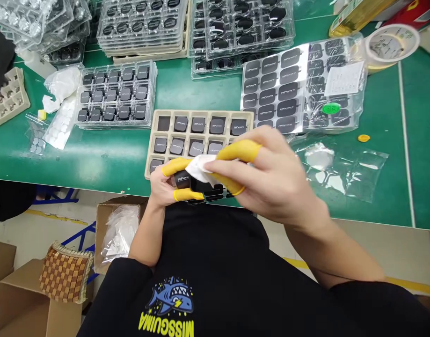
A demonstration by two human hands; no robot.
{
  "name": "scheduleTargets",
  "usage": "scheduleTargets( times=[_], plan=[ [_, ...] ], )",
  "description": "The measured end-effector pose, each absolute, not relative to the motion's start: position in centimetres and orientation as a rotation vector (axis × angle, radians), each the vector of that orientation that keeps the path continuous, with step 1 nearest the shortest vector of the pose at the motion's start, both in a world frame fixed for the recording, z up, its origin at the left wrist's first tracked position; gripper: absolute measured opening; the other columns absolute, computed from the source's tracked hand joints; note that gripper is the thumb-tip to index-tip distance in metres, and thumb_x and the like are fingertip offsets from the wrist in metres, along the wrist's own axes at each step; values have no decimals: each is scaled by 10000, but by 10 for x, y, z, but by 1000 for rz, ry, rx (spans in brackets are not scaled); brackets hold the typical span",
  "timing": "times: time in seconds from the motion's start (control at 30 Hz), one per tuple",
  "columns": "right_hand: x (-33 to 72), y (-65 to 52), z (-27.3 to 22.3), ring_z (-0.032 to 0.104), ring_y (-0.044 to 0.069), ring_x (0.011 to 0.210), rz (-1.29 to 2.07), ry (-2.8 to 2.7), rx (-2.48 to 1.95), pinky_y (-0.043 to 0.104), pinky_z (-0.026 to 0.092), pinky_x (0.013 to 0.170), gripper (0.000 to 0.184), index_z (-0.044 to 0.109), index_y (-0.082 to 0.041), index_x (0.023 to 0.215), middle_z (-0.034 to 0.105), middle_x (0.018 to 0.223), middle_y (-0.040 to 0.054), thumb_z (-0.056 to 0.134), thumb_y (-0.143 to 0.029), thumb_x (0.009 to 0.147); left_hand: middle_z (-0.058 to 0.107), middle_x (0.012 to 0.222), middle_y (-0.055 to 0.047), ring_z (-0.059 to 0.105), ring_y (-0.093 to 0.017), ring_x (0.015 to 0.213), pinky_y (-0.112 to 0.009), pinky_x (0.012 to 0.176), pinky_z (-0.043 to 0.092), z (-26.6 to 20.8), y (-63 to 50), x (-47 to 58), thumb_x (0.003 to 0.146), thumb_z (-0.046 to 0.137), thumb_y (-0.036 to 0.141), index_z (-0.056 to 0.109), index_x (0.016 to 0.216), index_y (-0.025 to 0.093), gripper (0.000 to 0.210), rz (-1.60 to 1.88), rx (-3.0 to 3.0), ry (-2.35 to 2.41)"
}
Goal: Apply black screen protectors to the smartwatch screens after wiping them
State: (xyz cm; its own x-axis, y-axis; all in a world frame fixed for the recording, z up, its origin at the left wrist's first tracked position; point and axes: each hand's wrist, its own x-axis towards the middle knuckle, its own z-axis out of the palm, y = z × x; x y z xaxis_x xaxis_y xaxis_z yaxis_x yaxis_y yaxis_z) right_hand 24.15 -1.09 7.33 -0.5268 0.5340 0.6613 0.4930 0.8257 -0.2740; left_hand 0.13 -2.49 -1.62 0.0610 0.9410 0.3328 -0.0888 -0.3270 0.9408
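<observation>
On the table (197, 96), a compartment tray (200, 113) of cases (198, 124) lies near the front edge; left and behind it sits a tray stack (152, 93), right and behind it sticker sheets (291, 89), then a tape roll (390, 62). Two further stacks (144, 40) stand behind. Below, left, a carton (99, 234) holds plastic (121, 229).

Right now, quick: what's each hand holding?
Left hand: closed, gripping a black item with pale lettering.
Right hand: closed, pinching a white wipe between its fingers.

Case (182, 179) in left grip (161, 188), cloth (200, 169) in right grip (276, 180)
</observation>
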Motion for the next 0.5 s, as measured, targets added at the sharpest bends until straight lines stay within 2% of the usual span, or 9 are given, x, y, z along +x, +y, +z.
scheduleTargets(
  times=[0.2, 0.3, 0.4, 0.47, 0.5],
  plan=[
    [239, -3, 62, 623, 247, 1007, 406, -2375, -543, 426, 506, 843, 225, 784, -255, 1204, 766, 1012, 57, 612, -136, 1120, 901, 1015, -94, 868, -307, 919, -420, 862, 714, -22, -23, -3, 547, 1107, 643, 933, 1115, 250, 712, 1426, 1412, 963],
    [272, -15, 62, 648, 243, 967, 464, -2409, -572, 416, 524, 821, 265, 756, -268, 1238, 769, 995, 60, 569, -116, 1128, 903, 995, -80, 860, -281, 880, -387, 809, 700, -23, -22, -11, 598, 1101, 608, 937, 1130, 277, 647, 1493, 1437, 955],
    [336, -36, 45, 687, 235, 930, 337, -2242, -865, 400, 541, 798, 199, 773, -303, 1191, 763, 1011, 78, 664, -159, 1109, 905, 991, -70, 848, -253, 851, -353, 768, 678, -23, -24, -17, 657, 1101, 525, 926, 1205, 305, 616, 1563, 1461, 935],
    [389, -46, 20, 690, 259, 887, 125, -2053, -1278, 421, 519, 772, 66, 789, -317, 1113, 754, 959, 87, 776, -276, 1064, 906, 992, -75, 847, -254, 847, -358, 776, 682, -23, -27, -19, 664, 1099, 519, 924, 1214, 306, 616, 1577, 1464, 941],
    [416, -49, 6, 668, 287, 887, -20, -1951, -1574, 430, 493, 739, 95, 798, -301, 1117, 735, 930, 111, 752, -373, 1074, 907, 989, -78, 847, -257, 843, -363, 779, 686, -23, -27, -20, 659, 1098, 534, 926, 1209, 303, 621, 1576, 1473, 946]
  ],
)
